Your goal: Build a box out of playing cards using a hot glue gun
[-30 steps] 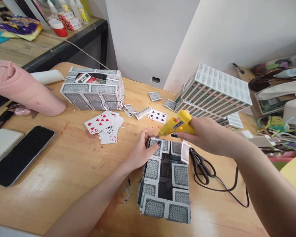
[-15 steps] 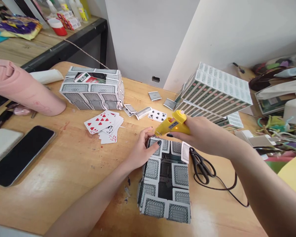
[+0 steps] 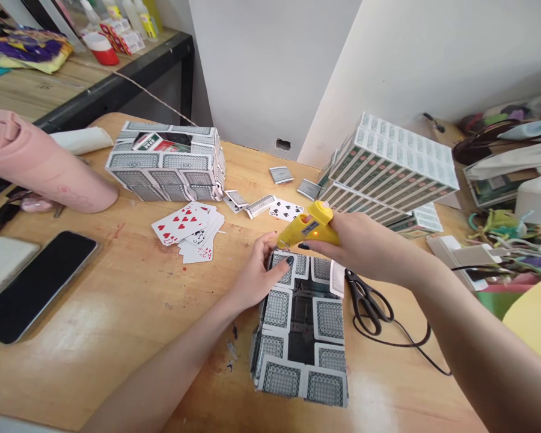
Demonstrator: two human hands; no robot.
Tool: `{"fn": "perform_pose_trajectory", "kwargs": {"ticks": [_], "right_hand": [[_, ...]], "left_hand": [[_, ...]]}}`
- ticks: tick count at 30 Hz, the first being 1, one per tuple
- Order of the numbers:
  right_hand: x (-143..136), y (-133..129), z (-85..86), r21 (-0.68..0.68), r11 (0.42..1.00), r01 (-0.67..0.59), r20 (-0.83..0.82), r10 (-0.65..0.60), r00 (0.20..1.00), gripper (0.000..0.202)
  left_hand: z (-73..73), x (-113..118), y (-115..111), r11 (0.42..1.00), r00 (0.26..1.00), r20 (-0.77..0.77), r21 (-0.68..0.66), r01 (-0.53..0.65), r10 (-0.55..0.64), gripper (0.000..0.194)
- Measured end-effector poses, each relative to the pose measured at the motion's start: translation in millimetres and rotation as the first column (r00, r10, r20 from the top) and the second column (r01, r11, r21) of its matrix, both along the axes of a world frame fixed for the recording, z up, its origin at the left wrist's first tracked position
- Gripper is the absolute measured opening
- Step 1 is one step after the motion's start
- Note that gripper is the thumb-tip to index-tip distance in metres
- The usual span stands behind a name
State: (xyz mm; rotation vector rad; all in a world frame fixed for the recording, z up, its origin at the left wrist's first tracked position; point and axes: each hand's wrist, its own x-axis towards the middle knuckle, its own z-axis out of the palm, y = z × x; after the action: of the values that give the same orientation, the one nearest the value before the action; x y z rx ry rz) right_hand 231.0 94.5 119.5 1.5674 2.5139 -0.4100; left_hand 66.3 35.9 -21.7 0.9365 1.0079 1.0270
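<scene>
A yellow hot glue gun (image 3: 309, 227) is gripped in my right hand (image 3: 363, 246), its orange light glowing and its nozzle at the far left corner of a card-covered box (image 3: 328, 320). That box has grey-patterned playing cards fixed around a dark slot in its top. My left hand (image 3: 259, 273) holds the box by its far left side, thumb on a top card and fingers curled over the edge near the nozzle. One card (image 3: 337, 278) sticks out at the box's right edge. Black-handled scissors (image 3: 368, 304) lie just right of it.
Loose playing cards (image 3: 189, 228) lie left of centre. Behind them stands another card-covered box (image 3: 165, 162). A stack of card packs (image 3: 392, 165) rises at the back right. A pink bottle (image 3: 45, 162) and a phone (image 3: 40, 285) are at the left; a black cable (image 3: 410, 344) runs at the right.
My right hand and the glue gun have shifted slightly left along the box's far edge. My left hand keeps its hold. The whole view has moved a little.
</scene>
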Motion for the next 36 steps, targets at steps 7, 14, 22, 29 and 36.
{"fn": "perform_pose_trajectory", "kwargs": {"ticks": [7,14,22,29,36], "right_hand": [[6,-1,8.6,0.109,0.992,0.06,-0.044,-0.056,0.997,0.035],[35,-6,11.3,0.173,0.957,0.233,-0.159,-0.206,0.966,0.041],[81,-39,-20.5,-0.086,0.706,0.703,-0.398,-0.671,0.626,0.05],[102,-75,-46.4,-0.354,0.475,0.806,-0.833,-0.551,-0.042,0.04],[109,-102,-35.5,-0.449,0.419,0.789,-0.88,-0.361,-0.309,0.032]], "left_hand": [[-1.2,0,-2,0.997,0.998,-0.033,-0.052,-0.052,0.05,0.082],[-0.1,0,-1,0.997,0.997,-0.047,-0.053,-0.058,0.055,0.081],[3.1,-1,0,0.999,0.997,-0.066,-0.015,-0.038,0.037,0.071],[7.3,-2,2,0.999,0.992,-0.122,-0.014,-0.046,0.044,0.06],[14.4,-12,6,0.998,0.982,-0.191,0.061,0.017,-0.005,0.06]]}}
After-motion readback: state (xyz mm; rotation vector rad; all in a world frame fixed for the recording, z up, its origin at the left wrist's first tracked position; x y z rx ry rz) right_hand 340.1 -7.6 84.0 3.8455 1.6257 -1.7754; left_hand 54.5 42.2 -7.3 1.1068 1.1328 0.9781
